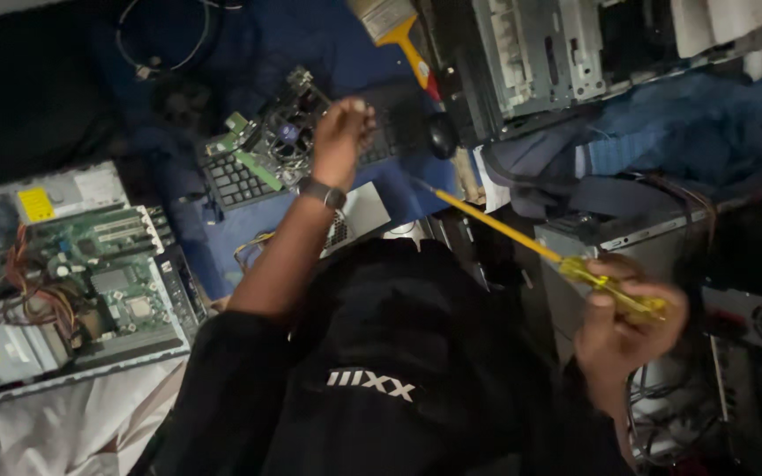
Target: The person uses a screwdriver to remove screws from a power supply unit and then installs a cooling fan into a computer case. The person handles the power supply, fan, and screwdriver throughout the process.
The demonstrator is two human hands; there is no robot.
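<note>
My left hand point(341, 132) reaches out over a small green circuit board with a fan point(277, 141) that lies on a black keyboard point(240, 181); its fingers are curled and whether it grips anything I cannot tell. A dark watch sits on that wrist. My right hand point(630, 328) is closed around the clear yellow handle of a long screwdriver point(531, 245), whose shaft points up-left toward the keyboard. My black shirt fills the lower middle.
An open computer case with a green motherboard and coloured cables point(90, 273) lies at left. A grey metal chassis point(544, 53) stands at the top right, beside blue cloth point(690, 128). A yellow-handled brush point(399, 31), a black mouse point(440, 134) and another case point(628, 242) are nearby.
</note>
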